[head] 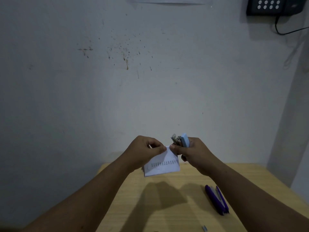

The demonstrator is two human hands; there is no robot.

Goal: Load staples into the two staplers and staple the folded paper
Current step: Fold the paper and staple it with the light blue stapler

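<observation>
While raised, hands (145, 149) pinching paper (163, 166).

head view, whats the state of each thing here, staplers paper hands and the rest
light blue stapler: held upright in the right hand, off the table
folded paper: held in the air, top edge pinched by the left hand and the right thumb
purple stapler: lying on the wooden table, untouched; open or shut unclear
staple strip: loose on the table near its front edge
wall phone: mounted on the wall, cord hanging
</observation>
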